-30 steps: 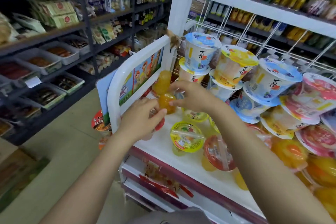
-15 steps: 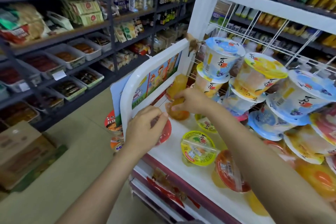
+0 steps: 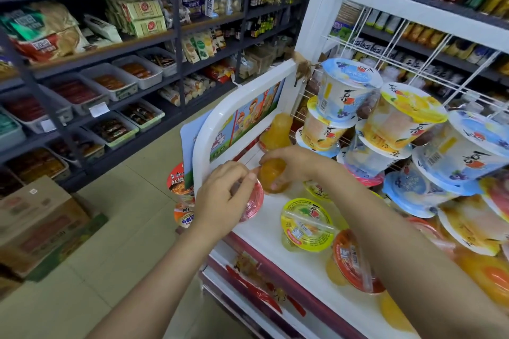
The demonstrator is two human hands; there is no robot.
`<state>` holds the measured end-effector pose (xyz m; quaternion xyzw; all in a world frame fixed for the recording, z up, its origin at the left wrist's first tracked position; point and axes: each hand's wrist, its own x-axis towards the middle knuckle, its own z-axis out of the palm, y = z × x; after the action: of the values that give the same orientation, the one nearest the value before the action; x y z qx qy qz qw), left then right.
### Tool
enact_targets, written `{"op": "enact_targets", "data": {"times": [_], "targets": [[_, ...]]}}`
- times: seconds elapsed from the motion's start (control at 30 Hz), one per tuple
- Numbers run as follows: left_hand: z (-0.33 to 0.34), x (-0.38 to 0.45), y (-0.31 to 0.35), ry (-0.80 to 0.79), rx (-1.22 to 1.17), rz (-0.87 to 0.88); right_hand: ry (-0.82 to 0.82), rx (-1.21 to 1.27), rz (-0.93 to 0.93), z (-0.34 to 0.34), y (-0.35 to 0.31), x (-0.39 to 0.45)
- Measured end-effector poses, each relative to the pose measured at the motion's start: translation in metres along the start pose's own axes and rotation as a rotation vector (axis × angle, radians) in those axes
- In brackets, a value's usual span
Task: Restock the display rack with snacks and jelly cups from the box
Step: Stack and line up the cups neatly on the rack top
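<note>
Dark store shelving fills the far left, loaded with bagged snacks above and white trays of packaged food below. A white display rack stands at the right, its flat white shelf running from the centre toward the near right edge, with a curved white end panel bearing a cartoon picture at its left end and a wire grid rising behind. Cardboard boxes sit on the pale floor at the near left, well apart from the rack.

Large jelly cups with blue and yellow lids are stacked on their sides against the wire grid at the right. On the shelf nearer the viewer lie smaller jelly cups: one with a yellow lid and, just right of it, one with an orange-red lid, tilted on its side.

The right hand reaches across the shelf and grips a small orange jelly cup at the far left of the shelf, close to the end panel, fingers curled round it. Another orange cup stands just behind it. The left hand holds a red-lidded jelly cup at the shelf's near left edge, fingers curled over the lid; the two hands' fingertips nearly meet.
</note>
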<state>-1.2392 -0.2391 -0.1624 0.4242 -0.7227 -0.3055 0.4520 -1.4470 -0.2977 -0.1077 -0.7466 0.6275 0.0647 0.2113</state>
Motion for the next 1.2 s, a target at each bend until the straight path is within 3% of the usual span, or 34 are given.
{"op": "enact_targets", "data": {"times": [0.33, 0.63, 0.7, 0.8, 0.93, 1.2], "targets": [[0.004, 0.006, 0.001, -0.045, 0.115, 0.005, 0.184, 0.280, -0.061, -0.014, 0.003, -0.020], [0.005, 0.026, 0.010, -0.255, 0.297, 0.105, 0.705, 0.805, -0.070, -0.024, -0.018, -0.101], [0.001, 0.028, 0.019, -0.246, 0.256, 0.184, 0.749, 1.023, -0.089, -0.020, -0.028, -0.118], [-0.002, 0.027, 0.050, -0.297, -0.077, 0.177, 0.837, 1.219, -0.050, -0.006, -0.038, -0.136], [0.012, 0.017, 0.087, -0.426, -0.354, 0.186, 0.932, 1.031, -0.053, 0.018, -0.038, -0.170], [0.091, -0.015, 0.137, -0.577, -0.303, 0.395, 1.162, 0.848, 0.238, 0.066, -0.002, -0.274]]}}
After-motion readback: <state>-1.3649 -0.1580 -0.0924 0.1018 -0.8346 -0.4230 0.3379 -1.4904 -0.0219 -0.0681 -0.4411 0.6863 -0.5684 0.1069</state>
